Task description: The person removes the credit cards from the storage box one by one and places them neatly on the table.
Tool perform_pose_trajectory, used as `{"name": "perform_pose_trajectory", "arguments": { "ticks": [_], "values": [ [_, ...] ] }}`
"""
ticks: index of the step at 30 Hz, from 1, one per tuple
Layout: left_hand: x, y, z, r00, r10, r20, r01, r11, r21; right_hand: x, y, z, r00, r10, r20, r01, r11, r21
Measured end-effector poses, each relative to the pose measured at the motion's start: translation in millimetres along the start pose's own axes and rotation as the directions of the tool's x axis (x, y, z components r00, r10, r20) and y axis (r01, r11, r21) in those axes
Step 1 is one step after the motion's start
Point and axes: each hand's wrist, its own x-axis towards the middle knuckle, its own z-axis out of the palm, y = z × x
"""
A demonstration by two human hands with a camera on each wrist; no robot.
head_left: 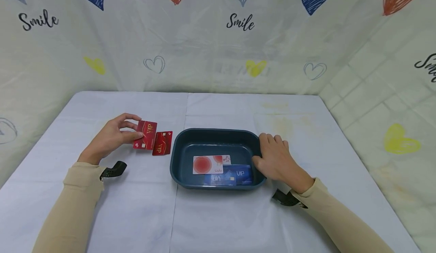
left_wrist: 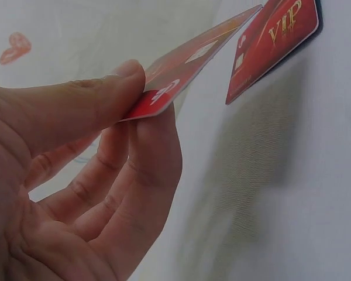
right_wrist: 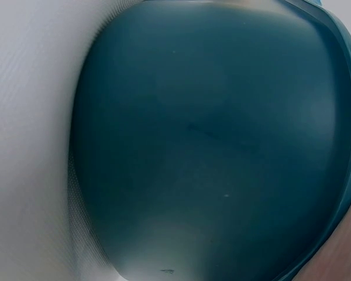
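Observation:
Between thumb and fingers, my left hand (head_left: 114, 135) pinches a red VIP card (head_left: 147, 135), raised off the cloth in the left wrist view. Just right of it lies another red VIP card (head_left: 162, 143), with dark edges showing beneath it. My right hand (head_left: 277, 158) grips the right end of a dark teal tray (head_left: 218, 132), its thumb over the rim. Inside the tray, a white card with a red circle (head_left: 203, 165) overlaps other cards, including blue VIP cards (head_left: 243, 174). The right wrist view is mostly filled by the tray's outer wall (right_wrist: 216, 134).
A white cloth (head_left: 136, 211) covers the table. Behind it hangs a pale curtain (head_left: 204, 52) printed with hearts and the word Smile. Black wrist straps (head_left: 114, 169) stick out from both sleeves.

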Motion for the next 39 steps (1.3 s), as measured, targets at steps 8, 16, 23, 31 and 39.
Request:
{"name": "perform_pose_trajectory", "arguments": {
  "ticks": [8,16,23,31,39],
  "values": [
    [4.8,-8.3,1.0,0.999,-0.040,0.007,0.040,0.998,0.045,0.0,0,0,1.000,0.000,0.004,0.000,1.000,0.000],
    [7.0,-11.7,3.0,0.998,-0.061,0.026,0.059,0.996,0.064,0.5,1,-1,1.000,-0.004,0.006,0.005,1.000,-0.003],
    [8.6,-14.9,2.2,0.997,-0.077,0.026,0.075,0.994,0.077,0.8,1,0,1.000,-0.008,0.005,0.008,1.000,-0.003],
    [8.1,-16.7,2.5,0.995,-0.092,0.044,0.089,0.993,0.081,0.9,0,-2,1.000,-0.006,0.010,0.006,1.000,-0.006],
    [7.4,-18.2,1.8,0.994,-0.091,0.057,0.086,0.992,0.093,1.5,0,-2,1.000,-0.007,0.010,0.007,1.000,0.000]
  ]
}}
